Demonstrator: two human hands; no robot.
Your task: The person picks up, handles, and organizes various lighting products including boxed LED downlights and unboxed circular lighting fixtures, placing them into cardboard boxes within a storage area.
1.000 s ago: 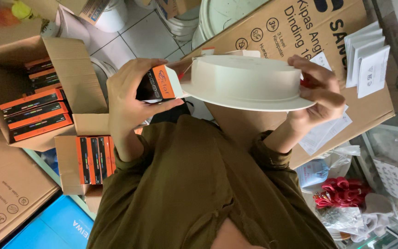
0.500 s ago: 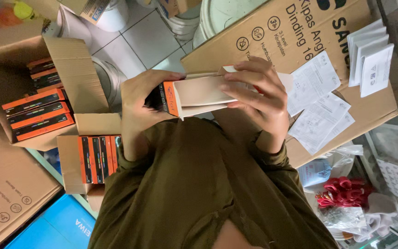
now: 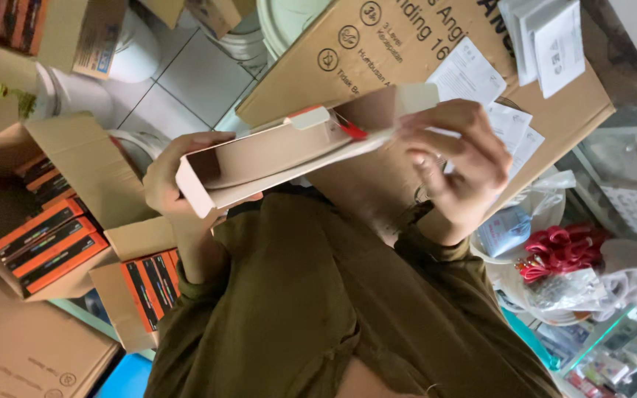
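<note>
I hold a flat, pale cardboard box (image 3: 274,158) with orange trim between both hands, above my olive-green shirt. Its open left end faces the camera and shows a bare cardboard inside. My left hand (image 3: 162,184) grips that left end from below. My right hand (image 3: 460,166) holds the right end, fingers curled by a raised white flap (image 3: 414,96). The white round dish from the earlier frames is not visible now.
An open carton (image 3: 53,147) at the left holds several orange-and-black boxes (image 3: 49,247); more such boxes (image 3: 149,284) stand beside it. A large brown carton (image 3: 377,51) with paper slips (image 3: 473,74) lies behind. Red cords (image 3: 565,250) and plastic bags sit at the right.
A second ago my right hand held a white round dish and my left a small orange box. They were brought together; now both hands hold the box alone, turned with its open end toward me.
</note>
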